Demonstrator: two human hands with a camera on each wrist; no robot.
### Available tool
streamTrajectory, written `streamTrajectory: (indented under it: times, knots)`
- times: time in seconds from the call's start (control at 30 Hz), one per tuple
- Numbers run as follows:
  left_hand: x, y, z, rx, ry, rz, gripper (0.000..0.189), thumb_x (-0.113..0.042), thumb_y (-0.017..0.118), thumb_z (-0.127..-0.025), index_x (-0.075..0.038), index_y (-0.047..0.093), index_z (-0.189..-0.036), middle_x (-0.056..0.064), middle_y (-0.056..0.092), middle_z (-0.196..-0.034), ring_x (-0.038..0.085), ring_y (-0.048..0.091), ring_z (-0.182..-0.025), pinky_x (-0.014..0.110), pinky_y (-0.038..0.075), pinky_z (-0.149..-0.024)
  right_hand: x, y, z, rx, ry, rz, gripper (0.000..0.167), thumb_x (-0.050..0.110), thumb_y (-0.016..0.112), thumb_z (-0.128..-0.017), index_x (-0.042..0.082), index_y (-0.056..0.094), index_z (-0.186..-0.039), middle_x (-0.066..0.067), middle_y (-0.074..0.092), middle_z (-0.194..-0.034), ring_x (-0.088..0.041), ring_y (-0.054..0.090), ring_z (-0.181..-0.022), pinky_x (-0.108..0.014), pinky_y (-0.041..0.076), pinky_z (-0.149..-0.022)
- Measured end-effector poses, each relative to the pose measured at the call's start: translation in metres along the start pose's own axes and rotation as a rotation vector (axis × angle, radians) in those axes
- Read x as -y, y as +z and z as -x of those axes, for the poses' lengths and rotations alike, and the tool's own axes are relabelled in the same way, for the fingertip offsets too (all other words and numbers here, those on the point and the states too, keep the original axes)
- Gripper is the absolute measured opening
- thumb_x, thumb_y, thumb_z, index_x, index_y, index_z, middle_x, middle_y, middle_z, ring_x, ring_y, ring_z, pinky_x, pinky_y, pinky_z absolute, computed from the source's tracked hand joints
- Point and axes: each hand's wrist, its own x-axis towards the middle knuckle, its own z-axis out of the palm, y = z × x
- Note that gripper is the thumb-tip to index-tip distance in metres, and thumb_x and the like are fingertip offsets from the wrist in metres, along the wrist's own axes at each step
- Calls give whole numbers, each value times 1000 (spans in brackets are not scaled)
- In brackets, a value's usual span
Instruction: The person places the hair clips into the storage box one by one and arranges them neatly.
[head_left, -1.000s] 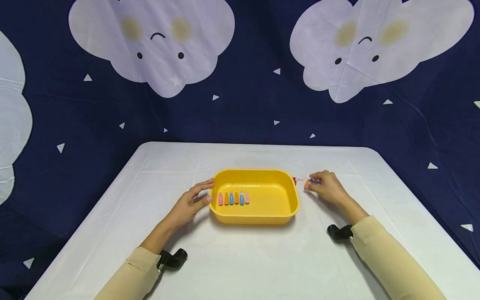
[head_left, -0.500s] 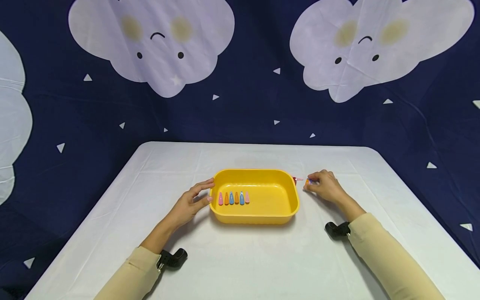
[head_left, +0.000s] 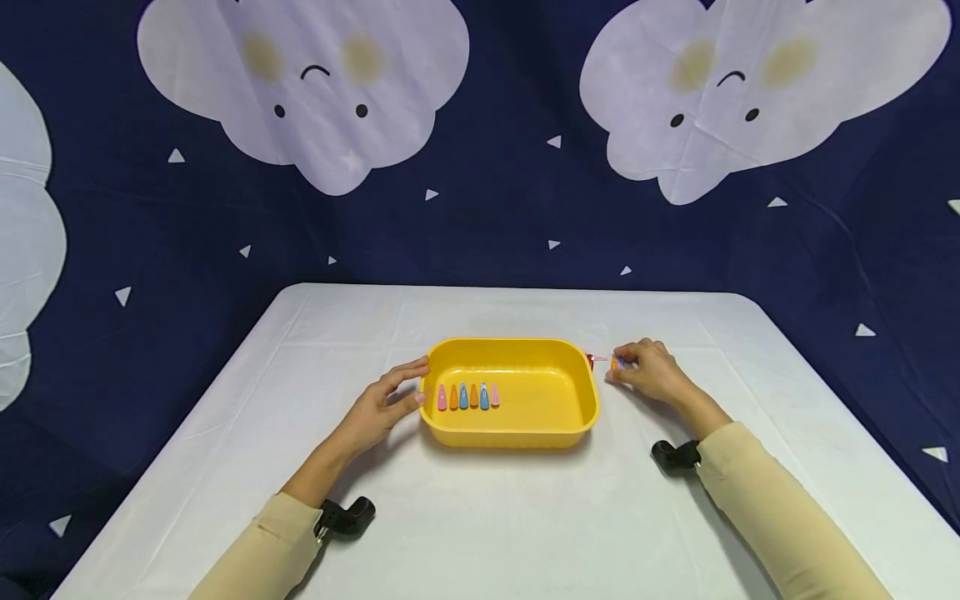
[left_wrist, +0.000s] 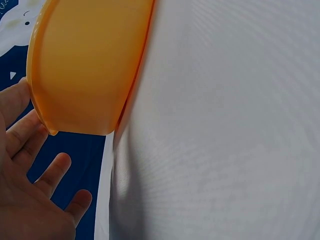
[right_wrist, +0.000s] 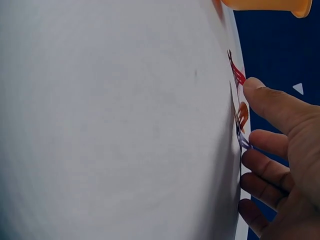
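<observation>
A yellow tray (head_left: 553, 400) stands on the table. Inside, at its left, a row of several snap hair clips (head_left: 463, 396) in pink, orange and blue lies side by side. My left hand (head_left: 371, 415) rests its fingertips on the tray's left rim, fingers spread. To the right of the tray, my right hand (head_left: 654, 372) is low at the table with thumb and fingers apart, around an orange hair clip (right_wrist: 243, 117) and a purple hair clip (right_wrist: 245, 142). Close to the right thumb tip lies a red hair clip (right_wrist: 237, 74). The fingers partly hide the purple clip.
A white cloth covers the table (head_left: 480, 517). Behind it hangs a dark blue curtain (head_left: 495, 225) with clouds and triangles. Black wrist cameras (head_left: 347, 518) sit at both sleeves.
My right hand has shifted slightly left toward the tray, and the orange and purple clips between its fingers have turned a little. The left hand and tray have stayed in place.
</observation>
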Motion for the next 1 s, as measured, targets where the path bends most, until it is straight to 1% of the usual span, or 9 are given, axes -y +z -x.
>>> streamTrajectory:
  times: [0.17, 0.33, 0.5, 0.63, 1.0]
  knots:
    - [0, 0, 0, 2, -8, -5, 44, -25, 60, -93, -8, 52, -132, 3, 40, -150, 29, 26, -144, 60, 21, -114, -3, -1, 0, 9, -16, -11, 54, 32, 72, -81, -1, 60, -122, -22, 60, -108, -33, 47, -100, -49, 41, -86]
    - [0, 1, -2, -1, 2, -6, 43, -22, 60, -92, -7, 52, -131, 6, 40, -150, 31, 27, -143, 61, 21, -114, -3, 0, -1, 11, -20, 6, 52, 31, 73, -81, 0, 62, -121, -20, 60, -106, -32, 47, -98, -46, 40, -83]
    - [-2, 1, -1, -5, 7, -8, 43, -21, 60, -92, -6, 53, -131, 7, 41, -150, 32, 27, -143, 62, 21, -113, -1, 0, -3, 0, -25, 33, 53, 33, 73, -80, 1, 62, -120, -19, 60, -104, -32, 47, -97, -47, 39, -82]
    - [-3, 1, -1, -5, -1, -6, 43, -22, 61, -92, -7, 53, -131, 6, 41, -149, 31, 27, -143, 60, 21, -114, 0, 1, -3, -4, -34, 48, 54, 34, 74, -79, 1, 62, -120, -18, 60, -102, -32, 47, -96, -47, 38, -81]
    - [-1, 0, 0, -3, -7, -6, 44, -25, 60, -93, -8, 52, -132, 5, 40, -150, 30, 26, -144, 61, 21, -114, -1, 1, -2, 6, -23, 39, 54, 34, 74, -78, 5, 62, -121, -16, 59, -102, -31, 45, -99, -48, 35, -85]
